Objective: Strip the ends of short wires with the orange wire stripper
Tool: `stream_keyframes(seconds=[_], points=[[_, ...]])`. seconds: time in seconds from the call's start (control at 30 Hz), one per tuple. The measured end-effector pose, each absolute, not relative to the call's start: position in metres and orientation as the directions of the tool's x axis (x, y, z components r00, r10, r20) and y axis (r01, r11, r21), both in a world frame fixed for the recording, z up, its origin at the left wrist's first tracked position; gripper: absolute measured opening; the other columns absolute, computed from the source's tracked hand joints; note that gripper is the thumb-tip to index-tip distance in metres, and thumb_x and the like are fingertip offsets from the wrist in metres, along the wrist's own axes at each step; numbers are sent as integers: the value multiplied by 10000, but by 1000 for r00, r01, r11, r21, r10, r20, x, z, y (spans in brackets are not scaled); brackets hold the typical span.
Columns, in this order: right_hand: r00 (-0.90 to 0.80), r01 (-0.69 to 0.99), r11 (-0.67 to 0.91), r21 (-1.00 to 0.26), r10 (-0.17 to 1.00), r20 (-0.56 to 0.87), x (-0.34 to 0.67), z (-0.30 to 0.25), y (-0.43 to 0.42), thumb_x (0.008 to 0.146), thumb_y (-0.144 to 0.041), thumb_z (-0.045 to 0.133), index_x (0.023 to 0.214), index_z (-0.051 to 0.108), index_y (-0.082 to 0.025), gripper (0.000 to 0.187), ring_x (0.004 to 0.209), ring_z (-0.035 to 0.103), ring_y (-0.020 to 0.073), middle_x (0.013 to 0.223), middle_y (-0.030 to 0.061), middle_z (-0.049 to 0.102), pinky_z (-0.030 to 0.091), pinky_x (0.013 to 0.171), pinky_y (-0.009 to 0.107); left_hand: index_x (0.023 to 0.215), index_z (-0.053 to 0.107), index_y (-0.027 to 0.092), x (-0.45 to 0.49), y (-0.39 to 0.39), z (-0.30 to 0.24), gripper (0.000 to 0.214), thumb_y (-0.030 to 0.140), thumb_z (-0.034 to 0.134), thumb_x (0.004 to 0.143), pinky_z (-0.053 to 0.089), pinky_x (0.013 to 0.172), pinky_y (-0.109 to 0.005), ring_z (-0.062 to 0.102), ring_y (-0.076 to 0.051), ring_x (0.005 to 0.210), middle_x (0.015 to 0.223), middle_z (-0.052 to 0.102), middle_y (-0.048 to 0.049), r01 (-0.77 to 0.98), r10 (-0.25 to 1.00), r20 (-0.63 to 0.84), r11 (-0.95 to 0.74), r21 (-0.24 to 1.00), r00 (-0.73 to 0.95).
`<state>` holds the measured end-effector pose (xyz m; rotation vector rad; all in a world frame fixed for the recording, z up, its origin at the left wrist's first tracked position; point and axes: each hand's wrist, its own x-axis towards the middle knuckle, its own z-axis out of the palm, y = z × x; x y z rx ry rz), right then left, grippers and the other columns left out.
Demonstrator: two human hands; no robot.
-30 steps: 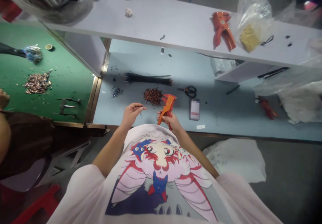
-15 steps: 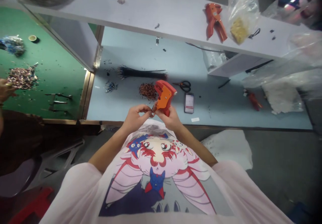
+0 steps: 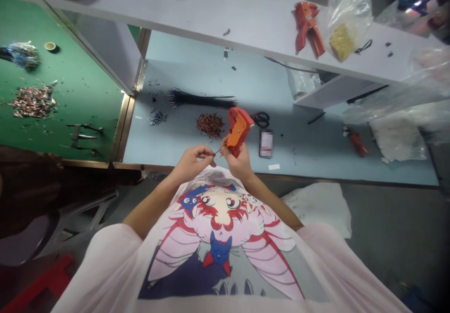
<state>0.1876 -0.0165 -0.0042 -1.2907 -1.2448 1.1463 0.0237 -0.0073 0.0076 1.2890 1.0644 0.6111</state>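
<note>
My right hand (image 3: 238, 162) is wrapped round the handles of a red and orange wire stripper (image 3: 239, 130), its head pointing up and away from me. My left hand (image 3: 195, 162) is closed in a pinch on a thin dark wire (image 3: 217, 152), which spans the small gap to the fingertips of my right hand. Whether the right fingertips grip the wire's other end is too small to tell. Just beyond the hands lies a pile of short coppery scraps (image 3: 210, 124). Behind it rests a bundle of black wires (image 3: 202, 99).
Scissors (image 3: 260, 119) and a phone (image 3: 266, 143) lie right of the stripper. On the shelf (image 3: 246, 10) are another red hand tool (image 3: 309, 29) and a bag of yellowish pieces (image 3: 341, 42). A red-handled tool (image 3: 357, 143) sits far right. A green mat (image 3: 70, 76) is at left.
The wire stripper has shifted right and away from my left hand, so a stretch of wire now shows between the hands. Another person's hand at the far left has gone from view.
</note>
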Motion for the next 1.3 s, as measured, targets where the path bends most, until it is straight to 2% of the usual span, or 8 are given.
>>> stream_keyframes(seconds=[0.13,0.3,0.7,1.13,1.3], points=[[102,147,59,-987,992,75,192,-5,-15,823,-357,592,936,489,-191,225,646,495,117,799,16,519,448,635,277,906,577,157,23,-8,9,184,272,584,763,463,707,-256,637,-135,708,710,715,-27,210,810,-358,292,933,465],[127,242,101,-965,983,135,193,-7,-16,837,-300,569,934,500,-192,161,644,498,116,785,11,521,439,641,270,898,570,165,26,-6,15,169,259,570,757,452,708,-254,630,-134,709,705,717,-18,246,782,-375,288,926,498],[49,222,62,-973,996,74,198,-13,-19,817,-264,569,920,501,-189,144,666,484,128,792,11,510,436,660,285,873,570,161,24,-8,4,144,236,536,755,458,699,-249,631,-131,683,702,719,-22,265,757,-379,277,924,532],[87,249,-23,-968,996,-2,198,-27,-21,791,-256,571,922,495,-189,166,698,488,143,796,12,513,437,688,290,842,568,162,23,5,2,136,242,540,735,449,668,-251,622,-139,657,686,714,-22,292,703,-406,284,913,584],[87,204,-71,-976,995,-54,199,-31,-22,805,-237,548,949,489,-181,165,646,453,127,783,6,491,416,636,271,825,561,164,28,7,0,124,227,529,723,438,646,-247,612,-140,627,674,709,-18,290,680,-418,301,908,603]])
